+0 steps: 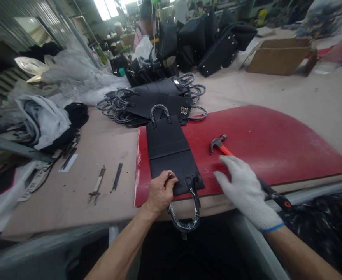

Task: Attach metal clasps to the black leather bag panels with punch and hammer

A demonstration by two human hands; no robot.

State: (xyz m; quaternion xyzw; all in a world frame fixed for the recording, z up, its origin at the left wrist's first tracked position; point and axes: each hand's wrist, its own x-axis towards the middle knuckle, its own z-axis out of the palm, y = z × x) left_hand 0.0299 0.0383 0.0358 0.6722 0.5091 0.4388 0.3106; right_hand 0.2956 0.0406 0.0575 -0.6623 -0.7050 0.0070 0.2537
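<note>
A black bag panel (171,146) with plastic-wrapped handles lies flat on a red mat (255,132), its near handle (185,225) hanging past the table edge. My bare left hand (161,190) is closed around a small metal punch (170,175), of which only the round top end shows, and rests on the panel's lower part. To the right, a claw hammer (220,144) with an orange and black handle lies on the mat. My right hand (241,186), in a white knit glove, is over the hammer's handle with thumb and fingers apart. Whether it touches the handle is unclear.
Similar black panels (156,99) with wrapped handles are piled behind the mat. Left of it lie a divider-like metal tool (97,184) and a dark flat strip (117,177). Black bags (206,42) and a cardboard box (278,58) stand farther back. A person (147,27) is beyond the table.
</note>
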